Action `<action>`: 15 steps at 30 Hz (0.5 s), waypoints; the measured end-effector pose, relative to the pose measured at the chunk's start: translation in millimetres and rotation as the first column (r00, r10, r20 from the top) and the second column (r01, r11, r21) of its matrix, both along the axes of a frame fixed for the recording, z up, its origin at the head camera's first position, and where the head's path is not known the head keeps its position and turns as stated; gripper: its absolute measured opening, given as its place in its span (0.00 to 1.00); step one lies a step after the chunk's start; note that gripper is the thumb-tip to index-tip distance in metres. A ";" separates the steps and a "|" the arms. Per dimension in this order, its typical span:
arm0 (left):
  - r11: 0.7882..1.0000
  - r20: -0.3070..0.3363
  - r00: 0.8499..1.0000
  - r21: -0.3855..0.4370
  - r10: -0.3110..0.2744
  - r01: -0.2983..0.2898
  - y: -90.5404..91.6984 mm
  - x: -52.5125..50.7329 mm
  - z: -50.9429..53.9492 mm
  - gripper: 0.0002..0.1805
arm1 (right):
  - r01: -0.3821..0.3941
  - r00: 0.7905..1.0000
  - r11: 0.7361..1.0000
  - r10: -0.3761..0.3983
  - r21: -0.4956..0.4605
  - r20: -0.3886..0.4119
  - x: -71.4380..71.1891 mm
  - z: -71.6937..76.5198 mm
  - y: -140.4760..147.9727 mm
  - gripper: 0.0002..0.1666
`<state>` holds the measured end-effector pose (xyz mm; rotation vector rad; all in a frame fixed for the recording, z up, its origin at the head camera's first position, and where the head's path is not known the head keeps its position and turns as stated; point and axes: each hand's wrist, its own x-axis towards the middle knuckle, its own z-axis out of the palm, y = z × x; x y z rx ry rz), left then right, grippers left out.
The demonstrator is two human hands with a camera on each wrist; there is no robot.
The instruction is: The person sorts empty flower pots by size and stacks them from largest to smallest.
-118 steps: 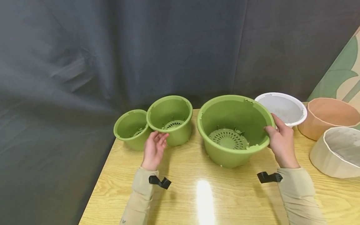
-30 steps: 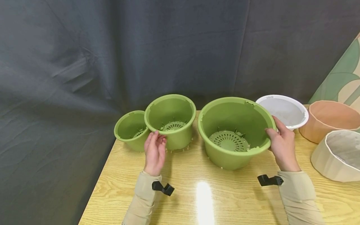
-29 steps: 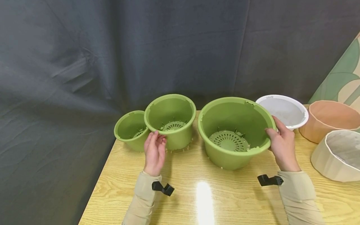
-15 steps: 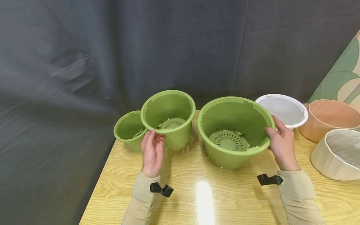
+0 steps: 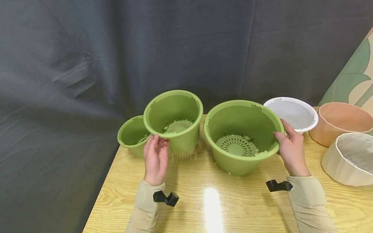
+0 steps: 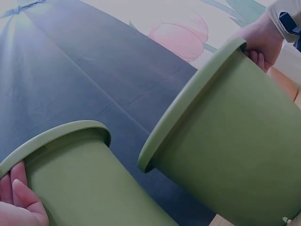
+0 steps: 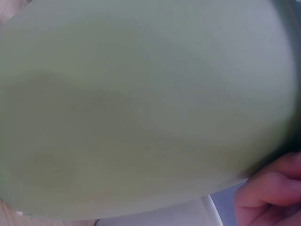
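Watching the feeds. The left hand [image 5: 155, 160] hooks curled fingers under the near rim of the middle green pot [image 5: 175, 111]; I read that as a grip. Pot tilts, interior showing to the head camera, slotted base visible. The right hand [image 5: 292, 155] grips the right rim of the large green pot [image 5: 233, 161], thumb inside. In my right wrist view, that pot's wall fills most of the frame. Left wrist view shows a gap between these two pots. The small green pot [image 5: 128, 134] stands at left, partly hidden behind the middle one; contact I cannot tell. At right on the wooden table [image 5: 244, 207]: white pot [image 5: 291, 113], peach pot [image 5: 344, 116], cream pot [image 5: 341, 166]. Dark curtain [image 5: 186, 48] behind.
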<state>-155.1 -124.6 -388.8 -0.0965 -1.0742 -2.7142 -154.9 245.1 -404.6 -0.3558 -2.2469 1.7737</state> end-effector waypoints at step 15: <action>0.999 -0.052 0.998 0.027 -0.032 0.033 1.3 5.1 8.7 0.09 | 0.002 1.000 1.000 -0.003 -0.016 -0.011 -0.1 -0.5 -0.9 0.32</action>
